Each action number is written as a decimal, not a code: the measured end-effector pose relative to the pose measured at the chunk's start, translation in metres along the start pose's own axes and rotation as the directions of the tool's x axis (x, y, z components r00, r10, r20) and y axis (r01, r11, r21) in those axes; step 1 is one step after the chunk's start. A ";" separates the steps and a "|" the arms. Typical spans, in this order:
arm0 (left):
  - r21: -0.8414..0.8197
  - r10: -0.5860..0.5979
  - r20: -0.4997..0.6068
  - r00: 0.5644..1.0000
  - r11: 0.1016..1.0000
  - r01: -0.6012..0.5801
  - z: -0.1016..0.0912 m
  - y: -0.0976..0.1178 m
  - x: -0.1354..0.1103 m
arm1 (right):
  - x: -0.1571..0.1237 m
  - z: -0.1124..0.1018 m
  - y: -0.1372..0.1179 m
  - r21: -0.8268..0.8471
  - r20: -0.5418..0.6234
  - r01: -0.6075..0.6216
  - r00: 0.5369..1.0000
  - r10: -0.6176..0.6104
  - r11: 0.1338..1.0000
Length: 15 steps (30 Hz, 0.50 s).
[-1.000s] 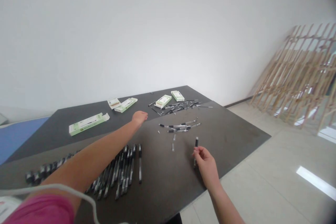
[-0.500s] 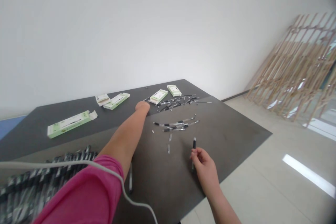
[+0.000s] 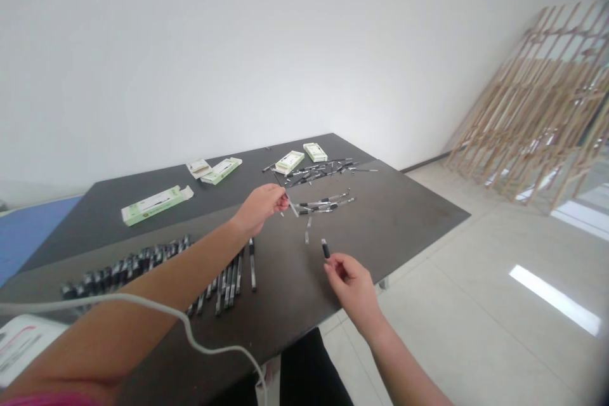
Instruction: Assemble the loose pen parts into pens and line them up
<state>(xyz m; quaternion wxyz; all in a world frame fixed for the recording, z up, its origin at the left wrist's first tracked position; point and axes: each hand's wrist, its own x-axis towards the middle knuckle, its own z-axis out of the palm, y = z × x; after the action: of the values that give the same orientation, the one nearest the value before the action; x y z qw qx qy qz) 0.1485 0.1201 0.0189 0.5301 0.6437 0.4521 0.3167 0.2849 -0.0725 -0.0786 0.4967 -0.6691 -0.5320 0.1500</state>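
My left hand (image 3: pixel 261 208) is closed in a pinch on a thin stick like a pen refill (image 3: pixel 294 208), with a pale end pointing down to the right. My right hand (image 3: pixel 351 282) pinches a pen barrel (image 3: pixel 325 248) near the table's front edge. Its black grip and clear tip stick up from the fingers, and the lower part is hidden. Between the hands lie small clear pieces (image 3: pixel 307 238). Beyond them is a small group of pen parts with black grips (image 3: pixel 328 205). More black pen parts (image 3: pixel 314 171) are scattered further back.
Many pens lie in a row (image 3: pixel 228 285) at the left, partly behind my left arm. Green and white boxes (image 3: pixel 157 204) lie along the back of the dark table (image 3: pixel 404 209). A white cable (image 3: pixel 190 333) crosses in front. Wooden frames (image 3: pixel 533 108) lean at the right wall.
My left hand has come back from the far boxes toward me, now with the thin stick in its fingers. My right hand still holds the pen barrel, now tilted left. The view has shifted.
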 end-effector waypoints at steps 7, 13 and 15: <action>-0.144 0.023 0.045 0.999 0.989 -0.017 0.017 0.002 -0.084 | -0.030 -0.002 -0.026 -0.013 0.069 0.111 0.992 -0.110 0.994; -0.129 0.030 0.051 0.998 0.991 -0.024 0.017 0.008 -0.101 | -0.036 -0.007 -0.035 -0.045 0.092 0.132 0.988 -0.128 0.990; -0.106 0.046 0.054 0.997 0.994 -0.040 0.016 0.008 -0.103 | -0.038 -0.007 -0.037 -0.049 0.098 0.137 0.987 -0.131 0.989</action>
<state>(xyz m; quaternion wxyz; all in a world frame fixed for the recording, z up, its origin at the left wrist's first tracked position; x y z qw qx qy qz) 0.1250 0.0188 0.0305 0.5688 0.6333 0.4059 0.3328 0.2550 -0.1107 -0.0574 0.4612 -0.6376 -0.6026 0.1328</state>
